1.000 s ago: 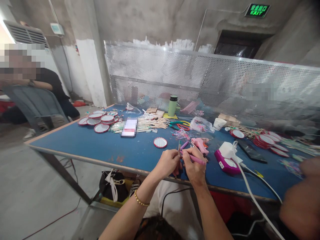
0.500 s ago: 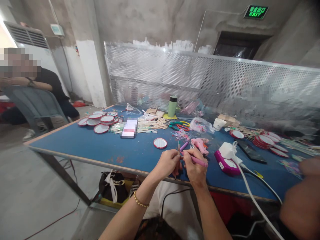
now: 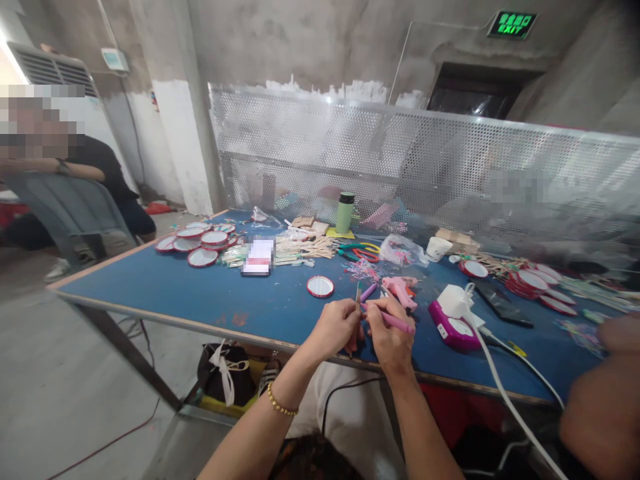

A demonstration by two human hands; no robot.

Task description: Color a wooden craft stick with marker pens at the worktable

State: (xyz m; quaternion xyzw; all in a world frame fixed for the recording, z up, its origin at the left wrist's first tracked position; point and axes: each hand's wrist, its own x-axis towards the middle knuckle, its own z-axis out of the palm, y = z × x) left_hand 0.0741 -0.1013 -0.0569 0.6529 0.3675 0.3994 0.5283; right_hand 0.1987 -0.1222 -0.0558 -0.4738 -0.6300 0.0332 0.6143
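My left hand (image 3: 336, 327) is closed around a thin upright stick (image 3: 358, 292) just above the near edge of the blue table (image 3: 210, 293). My right hand (image 3: 387, 333) is closed on a pink pen-like tool (image 3: 395, 321) whose tip meets the stick. Both hands touch each other. A purple stick (image 3: 369, 291) lies just beyond them. A small round red-rimmed mirror (image 3: 321, 285) lies on the table a little to the left of my hands.
A pink glue gun (image 3: 400, 288), a purple power strip with white plug (image 3: 454, 323) and cable, a phone (image 3: 503, 305), scissors (image 3: 357, 250), a green bottle (image 3: 345, 212), wooden sticks and stacks of red-rimmed mirrors (image 3: 200, 240) lie about. A perforated metal screen stands behind. A person sits far left; another's arm (image 3: 605, 400) intrudes at right.
My hands stay together in the same spot with only slight shifts of the pink tool. Nothing else has moved.
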